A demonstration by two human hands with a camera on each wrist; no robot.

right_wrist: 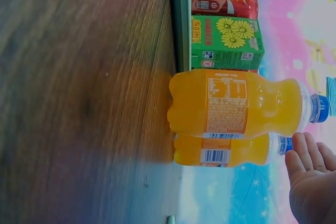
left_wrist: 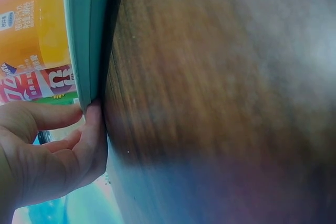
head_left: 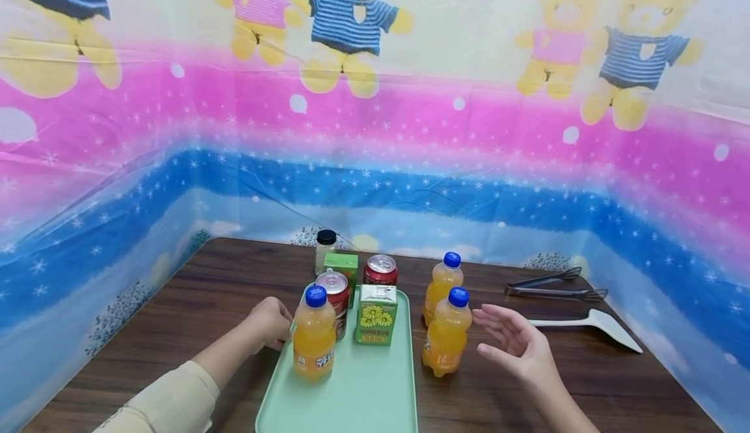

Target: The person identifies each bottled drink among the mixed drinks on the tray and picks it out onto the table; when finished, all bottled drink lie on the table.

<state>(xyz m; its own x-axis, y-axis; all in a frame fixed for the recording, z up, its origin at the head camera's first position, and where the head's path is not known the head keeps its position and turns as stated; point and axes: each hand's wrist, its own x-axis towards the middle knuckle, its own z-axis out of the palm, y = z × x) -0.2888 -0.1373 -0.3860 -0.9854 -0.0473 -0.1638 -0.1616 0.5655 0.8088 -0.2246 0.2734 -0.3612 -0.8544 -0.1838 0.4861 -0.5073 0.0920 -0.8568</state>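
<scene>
My left hand (head_left: 271, 324) pinches the left rim of a pale green tray (head_left: 375, 400) between thumb and fingers, plain in the left wrist view. On the tray stand an orange soda bottle (head_left: 314, 342), a red can (head_left: 334, 284), a green drink carton with yellow flowers (head_left: 375, 316), and farther back another green carton (head_left: 342, 262) and a second red can (head_left: 381, 268). Right of the tray, two more orange soda bottles (head_left: 446, 335) (head_left: 443, 283) stand upright on the table. My right hand (head_left: 518, 342) is beside the nearer one, fingers extended, holding nothing.
A dark-lidded jar (head_left: 325, 249) stands behind the tray. Metal tongs (head_left: 551, 286) and a white spatula (head_left: 603, 324) lie at the right on the dark wooden table (head_left: 193, 303). A printed cloth (head_left: 410, 127) surrounds the back and sides.
</scene>
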